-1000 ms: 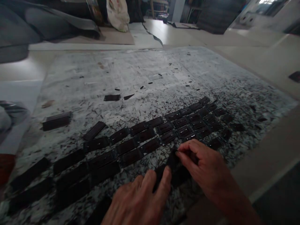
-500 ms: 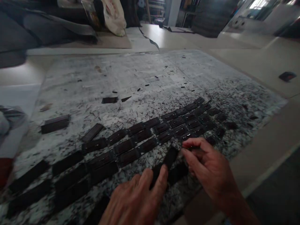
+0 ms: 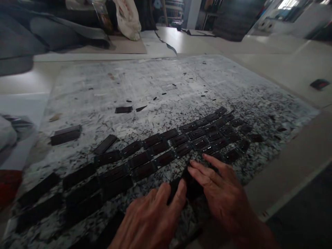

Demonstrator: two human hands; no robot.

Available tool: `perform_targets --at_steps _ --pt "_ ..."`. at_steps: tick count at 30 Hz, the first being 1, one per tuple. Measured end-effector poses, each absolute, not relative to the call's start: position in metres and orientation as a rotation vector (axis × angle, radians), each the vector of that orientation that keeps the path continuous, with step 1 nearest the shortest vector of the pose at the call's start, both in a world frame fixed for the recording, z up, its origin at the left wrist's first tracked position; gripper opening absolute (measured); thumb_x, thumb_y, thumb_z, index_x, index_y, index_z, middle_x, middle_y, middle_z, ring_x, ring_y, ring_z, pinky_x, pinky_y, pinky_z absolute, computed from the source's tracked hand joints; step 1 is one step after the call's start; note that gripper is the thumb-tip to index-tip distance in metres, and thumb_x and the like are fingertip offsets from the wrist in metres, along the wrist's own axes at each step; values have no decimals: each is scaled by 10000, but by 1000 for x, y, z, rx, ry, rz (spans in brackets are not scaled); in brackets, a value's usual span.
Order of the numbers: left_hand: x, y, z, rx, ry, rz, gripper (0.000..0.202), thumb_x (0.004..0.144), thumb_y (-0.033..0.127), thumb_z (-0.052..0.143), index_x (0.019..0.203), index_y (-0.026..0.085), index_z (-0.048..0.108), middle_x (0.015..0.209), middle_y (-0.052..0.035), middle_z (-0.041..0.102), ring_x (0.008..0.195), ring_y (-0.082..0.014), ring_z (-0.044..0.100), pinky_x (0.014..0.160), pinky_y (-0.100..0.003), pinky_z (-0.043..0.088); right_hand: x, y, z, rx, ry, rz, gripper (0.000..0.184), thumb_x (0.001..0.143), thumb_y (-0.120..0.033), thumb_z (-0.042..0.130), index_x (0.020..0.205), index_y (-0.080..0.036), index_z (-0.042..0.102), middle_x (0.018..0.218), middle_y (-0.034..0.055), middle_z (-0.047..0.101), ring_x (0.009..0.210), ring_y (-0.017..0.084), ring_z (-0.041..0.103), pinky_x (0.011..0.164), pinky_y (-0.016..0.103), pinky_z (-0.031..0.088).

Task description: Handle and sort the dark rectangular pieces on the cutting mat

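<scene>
My left hand lies across the near edge of the mat, its fingers apart and pressing on a small black rectangular piece. My right hand rests beside it, fingers stretched out flat, their tips on the far end of the same piece. Both thumbs are out of sight. Beyond the hands, several rows of dark rectangular pieces with shiny, clear-looking borders run diagonally over the mat. Matte black pieces continue these rows on the left.
Dark scraps and threads litter the pale worn mat, most thickly at right. A few loose pieces lie apart on the left. Dark sheets and a whitish bag sit at the back. A small dark object lies far right.
My right hand has gone from a pinch above the mat to flat fingers on the black piece, moving slightly left. My left hand stays nearly in place. The view shifts a little.
</scene>
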State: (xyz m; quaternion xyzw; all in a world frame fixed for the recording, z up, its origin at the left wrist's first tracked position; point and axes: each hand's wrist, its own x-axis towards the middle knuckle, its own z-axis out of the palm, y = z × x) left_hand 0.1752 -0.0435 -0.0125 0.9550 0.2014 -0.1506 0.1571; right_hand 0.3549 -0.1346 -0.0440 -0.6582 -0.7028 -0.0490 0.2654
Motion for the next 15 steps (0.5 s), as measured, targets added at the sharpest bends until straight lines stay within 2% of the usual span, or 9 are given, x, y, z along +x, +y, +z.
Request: perform_targets --at_steps 3,8,15 --pt "175 -45 -10 2720 602 -457 692 780 17 340 1421 253 228 1028 -88 612 828 -219 636 629 -301 522 348 -135 -47 -1910 -1902 -165 331 911 -118 412 1181 -182 593 1237 -7 619 1238 266 406 982 421 330" --pt "176 -46 -6 2717 630 -465 716 757 10 365 1413 268 239 1023 -74 609 835 -211 632 638 -290 514 346 -140 -44 -1982 -1960 -145 335 930 -247 426 1238 -233 556 1308 -44 561 1282 255 351 1032 414 249" --pt "179 -44 -10 2673 684 -348 660 804 17 350 1391 308 278 980 -40 608 753 -171 620 600 -252 464 349 -143 -38 -2052 -2054 -113 374 890 -246 501 1259 -299 531 1353 -66 515 1320 265 290 1075 445 188"
